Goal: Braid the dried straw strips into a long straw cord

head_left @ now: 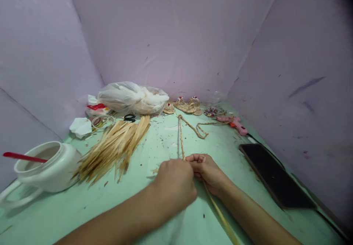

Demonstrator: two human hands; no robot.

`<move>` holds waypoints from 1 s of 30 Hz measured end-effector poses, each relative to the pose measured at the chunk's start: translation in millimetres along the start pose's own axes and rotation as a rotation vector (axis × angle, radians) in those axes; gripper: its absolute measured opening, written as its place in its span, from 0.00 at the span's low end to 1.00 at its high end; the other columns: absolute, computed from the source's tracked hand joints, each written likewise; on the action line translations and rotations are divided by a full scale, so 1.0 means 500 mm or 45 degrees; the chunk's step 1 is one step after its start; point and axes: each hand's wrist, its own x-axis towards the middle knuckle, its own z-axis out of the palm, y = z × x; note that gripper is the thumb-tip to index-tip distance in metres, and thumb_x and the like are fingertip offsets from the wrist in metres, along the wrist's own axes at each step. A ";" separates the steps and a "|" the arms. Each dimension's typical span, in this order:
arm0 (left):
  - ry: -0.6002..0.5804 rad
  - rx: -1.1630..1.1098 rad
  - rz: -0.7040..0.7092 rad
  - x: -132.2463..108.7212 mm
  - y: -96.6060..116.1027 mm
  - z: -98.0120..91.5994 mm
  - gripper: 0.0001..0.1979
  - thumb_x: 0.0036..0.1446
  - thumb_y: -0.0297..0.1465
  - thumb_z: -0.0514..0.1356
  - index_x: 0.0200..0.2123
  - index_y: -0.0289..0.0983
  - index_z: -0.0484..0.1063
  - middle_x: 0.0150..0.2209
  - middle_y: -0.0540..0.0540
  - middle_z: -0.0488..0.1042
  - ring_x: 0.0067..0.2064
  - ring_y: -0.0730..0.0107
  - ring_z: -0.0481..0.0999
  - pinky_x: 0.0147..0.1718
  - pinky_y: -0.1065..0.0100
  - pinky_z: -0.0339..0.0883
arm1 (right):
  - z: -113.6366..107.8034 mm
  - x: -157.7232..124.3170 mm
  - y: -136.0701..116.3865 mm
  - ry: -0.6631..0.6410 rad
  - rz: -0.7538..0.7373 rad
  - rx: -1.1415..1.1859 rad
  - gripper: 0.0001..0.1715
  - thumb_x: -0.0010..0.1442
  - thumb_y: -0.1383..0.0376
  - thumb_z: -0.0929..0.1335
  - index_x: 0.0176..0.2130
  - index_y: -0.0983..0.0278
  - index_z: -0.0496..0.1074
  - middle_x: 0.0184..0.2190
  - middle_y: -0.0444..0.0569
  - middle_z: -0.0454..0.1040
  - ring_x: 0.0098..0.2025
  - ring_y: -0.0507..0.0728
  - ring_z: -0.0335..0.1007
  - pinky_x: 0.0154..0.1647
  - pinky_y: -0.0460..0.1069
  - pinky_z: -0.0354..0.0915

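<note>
My left hand point(175, 180) and my right hand point(206, 171) meet at the near end of a thin braided straw cord point(181, 138). Both are closed, with the fingertips pinching the fibres where the braid ends; the left fist hides part of that spot. From the hands the cord runs away over the table, bends back at a far point and trails off to the right. A loose flat straw strip point(220, 210) comes out below my right hand toward the near edge. Left of my hands lies a fanned bundle of dry straw strips point(118, 145).
At left stands a white pot point(52, 171) with a red stick point(24, 157). Behind are a plastic bag point(132, 98), black scissors point(129, 117) and small woven straw pieces point(189, 107) with red beads. A pink glue gun point(238, 125) and a black phone point(275, 175) lie right.
</note>
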 end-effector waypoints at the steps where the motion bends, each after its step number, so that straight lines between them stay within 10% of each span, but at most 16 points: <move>1: 0.074 -0.015 -0.049 0.005 -0.004 -0.021 0.11 0.47 0.28 0.53 0.29 0.30 0.73 0.29 0.34 0.72 0.35 0.53 0.71 0.34 0.60 0.60 | -0.001 0.000 -0.002 -0.023 0.004 0.007 0.11 0.33 0.70 0.70 0.23 0.67 0.66 0.13 0.39 0.64 0.13 0.43 0.46 0.15 0.42 0.40; 4: 0.229 -0.477 -0.226 0.030 -0.024 -0.057 0.16 0.48 0.29 0.52 0.42 0.33 0.68 0.26 0.43 0.72 0.23 0.69 0.70 0.23 0.69 0.59 | -0.005 -0.002 -0.006 -0.115 0.000 0.027 0.11 0.36 0.68 0.70 0.25 0.68 0.67 0.18 0.44 0.69 0.13 0.42 0.44 0.14 0.43 0.37; 9: -0.375 -1.207 -0.374 0.069 -0.055 -0.027 0.12 0.44 0.25 0.52 0.35 0.29 0.67 0.20 0.48 0.68 0.15 0.77 0.65 0.14 0.75 0.53 | -0.010 -0.001 -0.007 -0.200 -0.025 0.007 0.12 0.39 0.66 0.70 0.26 0.69 0.67 0.19 0.45 0.70 0.14 0.42 0.46 0.15 0.42 0.37; 21: -0.378 -0.767 -0.273 0.081 -0.072 -0.011 0.06 0.39 0.29 0.53 0.16 0.34 0.63 0.10 0.53 0.57 0.11 0.79 0.54 0.11 0.74 0.46 | -0.025 0.023 0.008 -0.228 -0.252 -0.455 0.09 0.42 0.65 0.68 0.25 0.68 0.66 0.19 0.45 0.69 0.19 0.46 0.56 0.20 0.43 0.50; 30: -0.037 -0.473 -0.206 0.095 -0.089 0.043 0.02 0.32 0.24 0.52 0.13 0.34 0.60 0.10 0.55 0.50 0.15 0.82 0.48 0.14 0.74 0.39 | -0.007 -0.039 -0.004 0.269 -0.488 -1.430 0.09 0.48 0.64 0.64 0.22 0.64 0.71 0.19 0.47 0.71 0.21 0.51 0.61 0.22 0.45 0.48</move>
